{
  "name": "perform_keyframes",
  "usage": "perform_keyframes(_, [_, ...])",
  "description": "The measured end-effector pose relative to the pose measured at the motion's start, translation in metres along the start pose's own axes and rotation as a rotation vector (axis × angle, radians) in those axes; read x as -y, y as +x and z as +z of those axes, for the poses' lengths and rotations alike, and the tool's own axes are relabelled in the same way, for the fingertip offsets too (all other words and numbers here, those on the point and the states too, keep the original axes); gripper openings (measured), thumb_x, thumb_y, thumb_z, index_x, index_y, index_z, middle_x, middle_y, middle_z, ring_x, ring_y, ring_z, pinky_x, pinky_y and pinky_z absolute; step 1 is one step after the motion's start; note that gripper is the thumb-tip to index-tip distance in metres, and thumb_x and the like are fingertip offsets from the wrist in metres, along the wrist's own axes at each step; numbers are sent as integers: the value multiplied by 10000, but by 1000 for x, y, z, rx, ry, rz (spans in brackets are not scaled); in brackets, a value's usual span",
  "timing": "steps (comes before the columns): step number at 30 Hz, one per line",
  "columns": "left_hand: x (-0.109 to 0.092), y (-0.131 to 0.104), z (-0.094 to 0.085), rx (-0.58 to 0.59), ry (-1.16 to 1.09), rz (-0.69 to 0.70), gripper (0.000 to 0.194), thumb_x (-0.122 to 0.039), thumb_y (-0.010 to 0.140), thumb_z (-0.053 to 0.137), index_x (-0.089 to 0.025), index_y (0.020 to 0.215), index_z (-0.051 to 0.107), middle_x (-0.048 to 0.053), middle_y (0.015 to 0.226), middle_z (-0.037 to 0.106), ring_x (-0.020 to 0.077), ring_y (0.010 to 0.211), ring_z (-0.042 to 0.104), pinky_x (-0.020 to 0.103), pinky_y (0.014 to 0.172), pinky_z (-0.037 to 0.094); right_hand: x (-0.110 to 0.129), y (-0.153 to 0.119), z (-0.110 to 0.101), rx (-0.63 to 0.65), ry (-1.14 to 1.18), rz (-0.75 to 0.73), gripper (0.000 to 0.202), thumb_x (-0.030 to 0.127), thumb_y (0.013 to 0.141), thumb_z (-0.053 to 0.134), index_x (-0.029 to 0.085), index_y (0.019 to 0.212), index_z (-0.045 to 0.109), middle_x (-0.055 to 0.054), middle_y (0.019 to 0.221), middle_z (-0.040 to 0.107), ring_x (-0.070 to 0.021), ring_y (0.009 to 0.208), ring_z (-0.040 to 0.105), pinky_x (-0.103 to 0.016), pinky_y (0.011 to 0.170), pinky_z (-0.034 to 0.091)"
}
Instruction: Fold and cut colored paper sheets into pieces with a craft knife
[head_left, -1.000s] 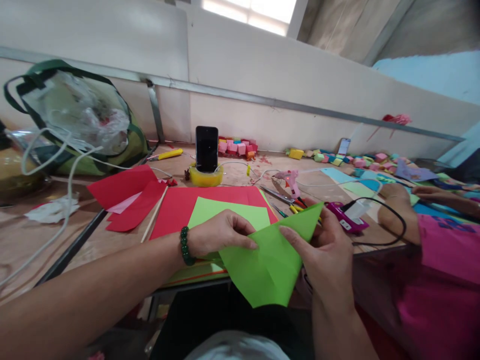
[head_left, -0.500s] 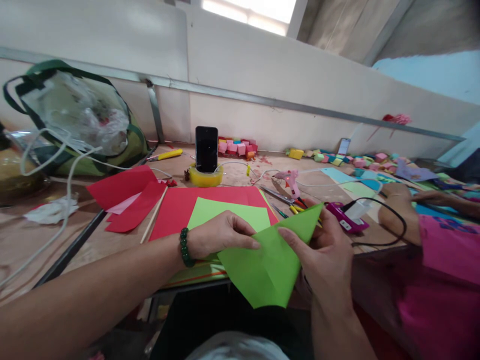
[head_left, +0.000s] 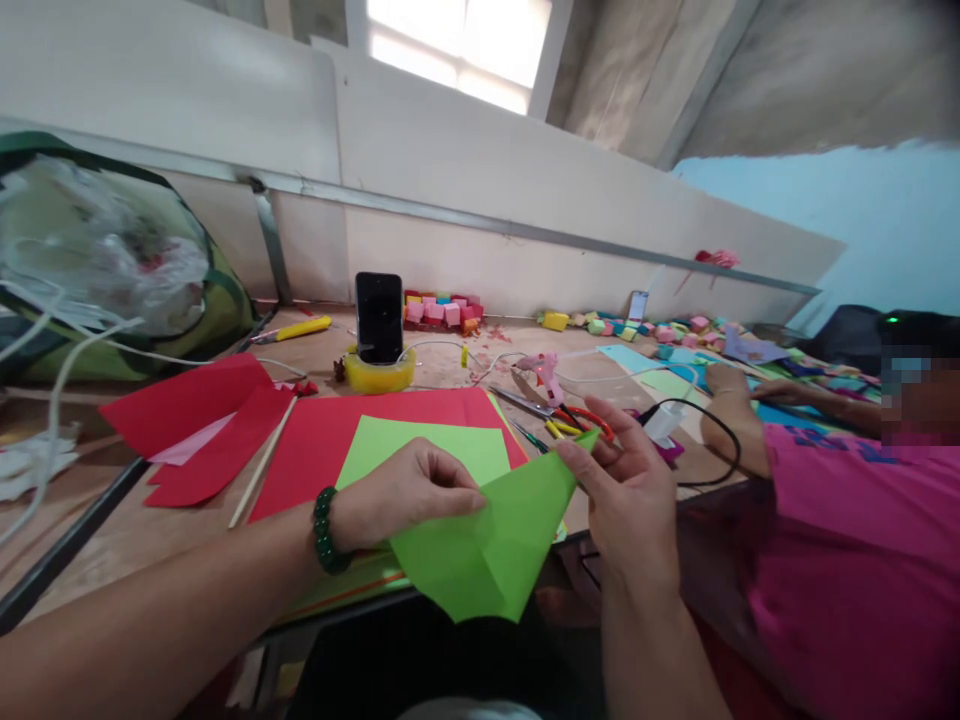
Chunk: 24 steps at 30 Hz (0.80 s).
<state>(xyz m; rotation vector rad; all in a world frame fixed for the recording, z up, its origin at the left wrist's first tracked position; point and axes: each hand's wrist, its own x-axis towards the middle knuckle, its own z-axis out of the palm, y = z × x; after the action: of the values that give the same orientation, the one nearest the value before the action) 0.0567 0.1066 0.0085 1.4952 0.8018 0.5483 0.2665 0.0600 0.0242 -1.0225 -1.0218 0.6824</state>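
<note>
Between my hands is a folded piece of green paper, tilted up over the table's front edge. My left hand, with a green bead bracelet at the wrist, pinches its upper left edge between thumb and finger. At the upper right corner, my right hand grips the paper with the thumb in front; some of its other fingers are raised and apart. Behind the left hand, a light green sheet lies on red sheets.
A phone stands in a yellow tape roll. A pink glue gun, scissors and a yellow cutter lie on the table. Folded red paper is left, a bag behind it. A co-worker sits at right.
The view has turned to the right, so things on the table appear farther left. My right hand has slid to the paper's corner, with its fingers more lifted. The left still pinches the edge.
</note>
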Motion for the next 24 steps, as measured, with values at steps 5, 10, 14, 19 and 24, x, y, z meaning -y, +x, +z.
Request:
perform_keyframes(5, [0,0,0,33,33,43,293,-388,663,729,-98,662,689,-16,558,549,71,516,400,194,494,302,3,3,-10,8,-25,1,558,289,646,849,224,1159,639,39,647,673,-126,604,647,-230,574,527])
perform_keyframes(10, [0,0,-3,60,74,61,294,-397,685,713,-105,667,685,-20,555,540,68,508,394,191,489,302,2,2,-15,-6,-13,-29,545,219,624,867,235,1129,663,50,666,693,-95,593,630,-199,581,528])
perform_keyframes(14, [-3,-1,-6,91,92,64,282,-391,686,711,-112,651,680,-28,535,520,63,491,377,187,469,290,3,3,-20,-17,6,-6,494,245,660,848,224,1118,664,33,683,724,-112,616,667,-212,604,546])
perform_keyframes(19, [-7,-2,-8,91,96,49,278,-386,664,735,-113,642,689,-34,511,508,58,475,360,183,456,288,5,3,-21,-47,17,12,447,298,693,826,215,1102,667,19,655,729,-144,640,702,-227,599,555])
perform_keyframes(24, [-8,-3,-11,124,73,0,303,-409,667,750,-113,653,690,-38,520,505,53,466,358,176,440,280,4,2,-22,-57,-3,6,452,289,695,828,215,1109,663,6,710,753,-121,618,692,-201,582,547])
